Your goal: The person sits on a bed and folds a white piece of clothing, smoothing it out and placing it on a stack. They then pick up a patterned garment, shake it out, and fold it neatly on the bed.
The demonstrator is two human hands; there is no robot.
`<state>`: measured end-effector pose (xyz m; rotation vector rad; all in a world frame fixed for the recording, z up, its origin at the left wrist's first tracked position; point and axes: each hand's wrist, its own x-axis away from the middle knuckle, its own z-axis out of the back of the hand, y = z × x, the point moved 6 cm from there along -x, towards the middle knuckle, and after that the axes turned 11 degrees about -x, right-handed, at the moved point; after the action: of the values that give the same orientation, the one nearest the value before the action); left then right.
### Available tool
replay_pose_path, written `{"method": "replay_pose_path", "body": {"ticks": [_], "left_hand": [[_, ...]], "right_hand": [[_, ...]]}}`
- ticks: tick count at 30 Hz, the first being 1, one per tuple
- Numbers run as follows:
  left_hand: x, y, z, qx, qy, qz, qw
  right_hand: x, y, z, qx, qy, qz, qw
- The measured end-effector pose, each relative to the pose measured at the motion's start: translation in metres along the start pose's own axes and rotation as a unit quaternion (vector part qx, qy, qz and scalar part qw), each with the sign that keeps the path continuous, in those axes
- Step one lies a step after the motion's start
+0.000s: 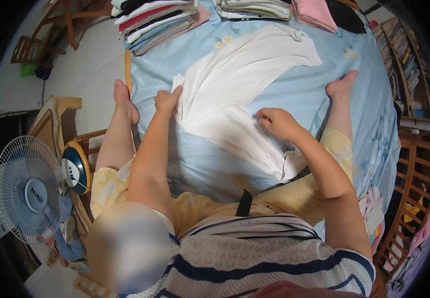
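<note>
A pair of white trousers (218, 93) lies spread on the light blue flowered bedsheet (200, 156), between my legs. Its waistband is at the left, one leg reaches to the upper right and the other down towards my lap. My left hand (168, 100) grips the waistband edge, thumb on top. Over the sheet beside the lower trouser leg is my right hand (277, 123), its fingers curled and apart from the thumb, holding nothing that I can see. Whether its fingertips touch the cloth is unclear.
Folded clothes (159, 26) are stacked at the bed's far left, with another stack (254, 9) at far centre. Folded pink clothing (313, 13) and a black garment (345, 16) lie far right. An electric fan (28, 190) stands at left, a bookshelf (405, 67) at right.
</note>
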<state>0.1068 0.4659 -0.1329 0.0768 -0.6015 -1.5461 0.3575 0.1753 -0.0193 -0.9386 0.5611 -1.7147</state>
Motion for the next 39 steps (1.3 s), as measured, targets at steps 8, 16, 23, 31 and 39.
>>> {"method": "replay_pose_path", "body": {"ticks": [8, 16, 23, 31, 39], "left_hand": [[0.015, -0.005, 0.006, 0.199, 0.102, -0.054, 0.973], [0.015, -0.043, 0.019, 0.145, -0.001, 0.118, 0.982], [0.044, -0.041, 0.019, 0.159, -0.034, 0.052, 0.985], [0.034, -0.063, 0.072, -0.185, 0.075, 0.033, 0.979], [0.123, 0.071, 0.003, -0.107, 0.070, -0.362, 0.923]], "right_hand": [[-0.019, 0.064, -0.059, -0.134, 0.081, -0.102, 0.982], [-0.017, 0.064, -0.051, -0.086, 0.102, -0.210, 0.969], [-0.006, 0.058, -0.081, -0.004, 0.019, -0.212, 0.977], [0.010, 0.032, -0.131, -0.170, -0.171, -0.184, 0.953], [-0.041, 0.073, -0.071, -0.093, 0.047, -0.085, 0.991]]}}
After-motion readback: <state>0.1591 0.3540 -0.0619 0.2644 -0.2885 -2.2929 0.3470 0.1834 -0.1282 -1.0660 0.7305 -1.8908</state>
